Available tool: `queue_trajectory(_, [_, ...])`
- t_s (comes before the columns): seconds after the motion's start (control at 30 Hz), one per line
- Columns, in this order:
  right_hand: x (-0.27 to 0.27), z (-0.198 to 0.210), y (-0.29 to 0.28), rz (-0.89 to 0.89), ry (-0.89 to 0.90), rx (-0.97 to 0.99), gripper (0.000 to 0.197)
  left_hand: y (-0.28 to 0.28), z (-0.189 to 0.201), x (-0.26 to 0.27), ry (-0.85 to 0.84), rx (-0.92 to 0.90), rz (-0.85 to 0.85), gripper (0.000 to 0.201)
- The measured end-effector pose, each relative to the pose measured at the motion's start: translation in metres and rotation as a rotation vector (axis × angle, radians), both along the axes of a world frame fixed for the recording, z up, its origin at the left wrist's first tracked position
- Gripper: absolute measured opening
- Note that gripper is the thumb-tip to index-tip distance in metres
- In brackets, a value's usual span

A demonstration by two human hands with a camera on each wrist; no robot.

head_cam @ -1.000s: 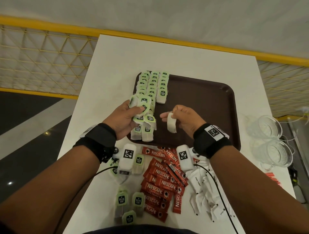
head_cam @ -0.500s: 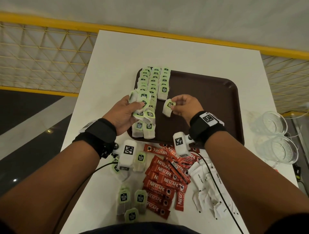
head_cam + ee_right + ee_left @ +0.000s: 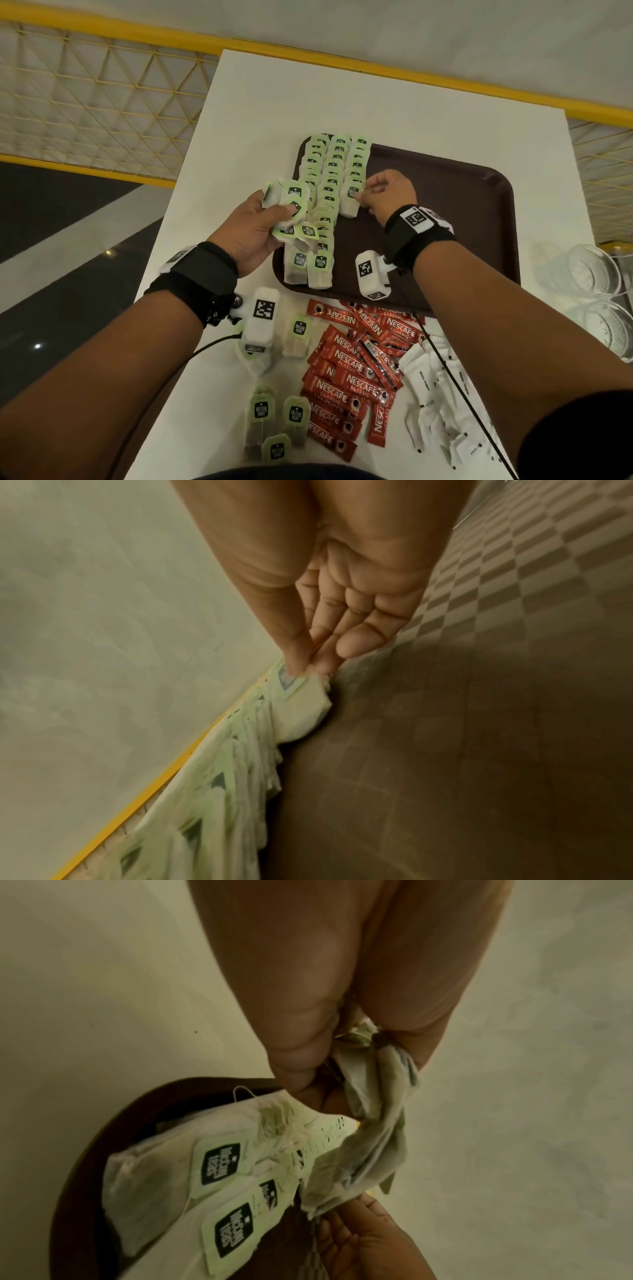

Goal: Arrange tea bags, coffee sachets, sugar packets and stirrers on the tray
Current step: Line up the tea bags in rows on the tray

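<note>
Head view gives the whole layout: left hand clutching a bunch of tea bags over the tray's left edge, fingers curled tight around them. The left wrist view adds what you can't see from above, the crumpled paper of that bunch squeezed in the fist and the two bags at the tray's near-left corner lying flat, tags up.

The brown tray sits on the white desk and holds three overlapping rows of tea bags along its left side; the rest of it is bare brown.

Right hand is at the near end of the right row, pinching one tea bag there. The right wrist view shows thumb and fingertips closed on that bag's top edge, bag touching the tray.

Off the tray, near desk edge: loose tea bags, then red coffee sachets, then white sugar packets. Clear glasses at the right desk edge.
</note>
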State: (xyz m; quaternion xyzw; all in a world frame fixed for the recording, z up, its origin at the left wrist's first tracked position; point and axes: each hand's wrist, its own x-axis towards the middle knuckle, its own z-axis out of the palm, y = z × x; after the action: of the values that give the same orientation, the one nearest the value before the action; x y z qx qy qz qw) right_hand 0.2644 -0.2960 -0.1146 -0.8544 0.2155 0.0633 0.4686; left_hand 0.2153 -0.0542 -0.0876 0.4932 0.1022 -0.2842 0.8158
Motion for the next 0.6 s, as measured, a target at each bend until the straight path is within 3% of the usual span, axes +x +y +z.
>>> queue_trajectory(0.1, [-0.002,0.004,0.004,-0.005,-0.017,-0.110,0.032,0.001,-0.002,0.003,0.000,-0.002,0.009,0.049])
queue_trajectory(0.17, [-0.006,0.015,0.011,0.086,-0.093,-0.175,0.025,0.001,-0.002,0.006,0.003,0.001,0.014,0.051])
queue_trajectory(0.23, [-0.012,0.032,0.020,0.364,-0.109,-0.193,0.022,-0.001,-0.001,0.008,-0.003,0.012,0.012,0.054])
queue_trajectory(0.3, [-0.019,0.047,0.030,0.651,-0.011,-0.114,0.030,-0.002,0.001,0.010,-0.020,0.025,-0.002,0.056])
queue_trajectory(0.37, [-0.025,0.057,0.035,0.775,0.082,0.021,0.031,-0.005,0.003,0.011,-0.039,0.039,-0.019,0.054])
queue_trajectory(0.6, [-0.033,0.055,0.024,0.720,0.118,0.283,0.023,-0.011,0.005,0.011,-0.015,0.077,0.022,0.051])
